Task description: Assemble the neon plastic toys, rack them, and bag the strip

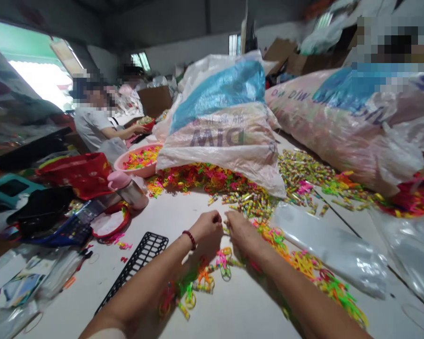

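Littering table (pixel 254 301) in dim room (pixel 176 40): trinkets (pixel 223 258)

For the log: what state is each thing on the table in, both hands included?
Left hand: fingers curled, grip contents unclear
Right hand: fingers bent, grip contents unclear
Small colourful pieces: loose, scattered
Central sack: bulging, pieces heaped along its lower edge
Pink basin: heaped with pieces
Bottle: capped
Black grid: lying flat
Clear plastic bag: lying flat
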A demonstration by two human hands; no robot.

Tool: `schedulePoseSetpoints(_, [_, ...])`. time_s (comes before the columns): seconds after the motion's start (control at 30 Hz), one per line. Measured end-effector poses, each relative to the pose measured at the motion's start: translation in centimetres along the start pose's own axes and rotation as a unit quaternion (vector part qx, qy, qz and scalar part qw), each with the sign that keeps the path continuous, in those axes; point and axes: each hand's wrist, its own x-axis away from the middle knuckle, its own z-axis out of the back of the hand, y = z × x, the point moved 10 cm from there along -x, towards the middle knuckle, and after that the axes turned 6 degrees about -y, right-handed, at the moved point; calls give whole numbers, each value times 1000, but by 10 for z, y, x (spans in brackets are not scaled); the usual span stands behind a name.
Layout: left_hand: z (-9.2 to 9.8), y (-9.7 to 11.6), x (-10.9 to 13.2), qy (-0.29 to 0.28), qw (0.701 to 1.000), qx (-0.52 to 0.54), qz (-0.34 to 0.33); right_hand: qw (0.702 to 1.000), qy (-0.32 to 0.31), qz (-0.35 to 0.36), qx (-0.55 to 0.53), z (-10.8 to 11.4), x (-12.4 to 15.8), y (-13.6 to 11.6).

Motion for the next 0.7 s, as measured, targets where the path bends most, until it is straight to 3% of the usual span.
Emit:
schedulePoseSetpoints(0.1, [2, -16, -9, 3, 999, 18, 31, 998, 58, -22, 2, 32, 6, 24])
schedulePoseSetpoints(0.2, [11, -26, -11, 16, 996, 76, 47, 999, 46, 3, -28, 44, 9, 26])
schedulePoseSetpoints(0.37, [-1, -6, 4, -6, 984, 176, 17, 995, -81, 55, 11, 2, 16, -21])
schedulePoseSetpoints(0.47, [-3, -4, 5, -32, 988, 147, 29, 992, -98, 41, 74, -16, 18, -28])
schedulePoseSetpoints(0.5, [10, -8, 0, -16, 994, 99, 36, 991, -92, 41, 86, -18, 17, -28])
schedulePoseSetpoints(0.57, [59, -11, -15, 72, 996, -42, 34, 991, -81, 47, 97, -19, 15, -24])
schedulePoseSetpoints(0.63, [122, -4, -32, 199, 960, -196, 6, 990, -87, 53, 97, -24, 14, -21])
schedulePoseSetpoints(0.7, [166, 1, -55, 245, 919, -308, -10, 988, -117, 48, 90, -34, 13, -17])
